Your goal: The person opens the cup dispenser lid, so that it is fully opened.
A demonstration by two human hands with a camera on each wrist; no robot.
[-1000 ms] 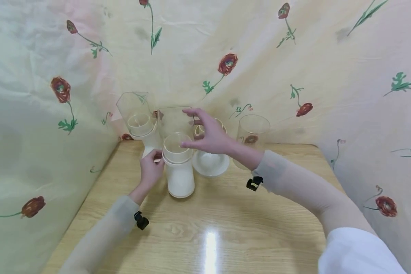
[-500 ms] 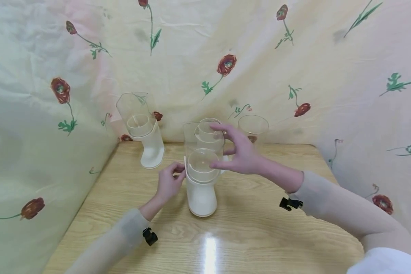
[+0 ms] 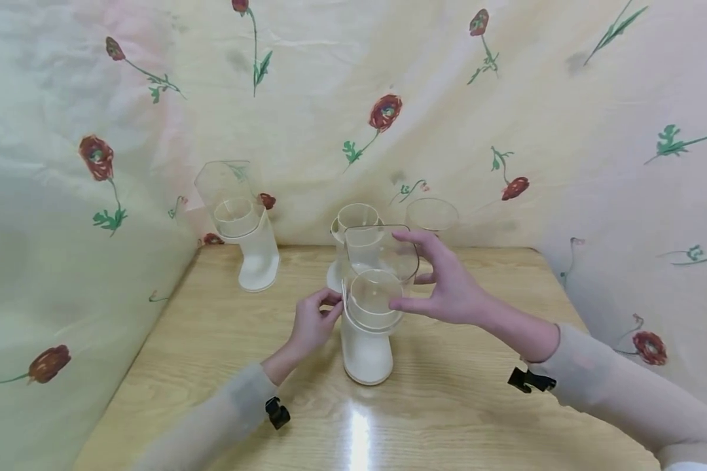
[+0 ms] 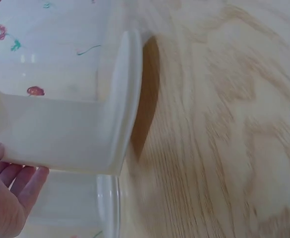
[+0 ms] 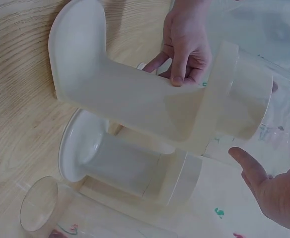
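A cream plastic stand (image 3: 367, 356) with a flat foot and a ring-shaped top is in front of me, its base close over the wooden table. A clear plastic container (image 3: 383, 245) with a squared rim sits upright in that ring. My left hand (image 3: 317, 322) pinches the stand's side edge just below the ring, thumb on one face and fingers on the other, as the right wrist view shows. My right hand (image 3: 450, 281) holds the clear container from the right, thumb on the near side and fingers on the far side. In the left wrist view a shadow lies beside the stand's foot (image 4: 130, 89).
A similar stand (image 3: 259, 258) with its own clear container (image 3: 226, 180) stands at the back left. Behind the held one is a stand with a round base (image 5: 83, 144). A clear cylinder (image 5: 38, 203) stands to its right. Flowered cloth (image 3: 306, 98) hangs round the wooden table (image 3: 224, 340).
Both hands have carried the stand and its clear container from beside the back-left stand to the right and nearer to me. The other stands and the cylinder stay in place.
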